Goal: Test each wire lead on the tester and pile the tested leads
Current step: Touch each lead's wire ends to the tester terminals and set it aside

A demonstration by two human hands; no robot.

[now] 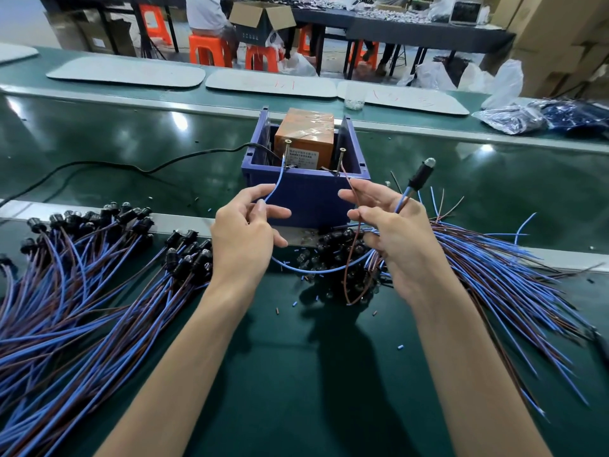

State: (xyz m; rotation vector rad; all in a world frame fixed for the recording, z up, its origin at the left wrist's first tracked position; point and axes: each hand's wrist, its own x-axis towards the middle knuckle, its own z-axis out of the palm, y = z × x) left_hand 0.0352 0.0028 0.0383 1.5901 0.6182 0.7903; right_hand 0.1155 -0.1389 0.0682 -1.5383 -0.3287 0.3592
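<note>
- The tester [306, 192], a blue box holding an orange unit, stands on the green counter [99, 143] with two upright screws at its front edge.
- The left hand [245, 225], just in front of the tester, pinches the blue wire [276, 184] between thumb and fingers. The wire's bare tip reaches up to the left screw [287, 150].
- The right hand [392, 222], at the tester's front right corner, has its fingers closed on the brown wire [353, 199], whose tip is at the right screw [341, 158]. Whether it makes contact is not clear.
- This lead's black socket [419, 174] rises above the right hand, just right of the tester. Whether its bulb glows I cannot tell.
- Judged progress: one lead is in mid-test.
- A large spread of leads [82, 275] lies left of the tester, and another heap [494, 258] lies to its right and in front. Which one is the tested pile cannot be told from here.
- On either reading, many leads seem to be done and many remain, so the task looks to be around the middle.
</note>
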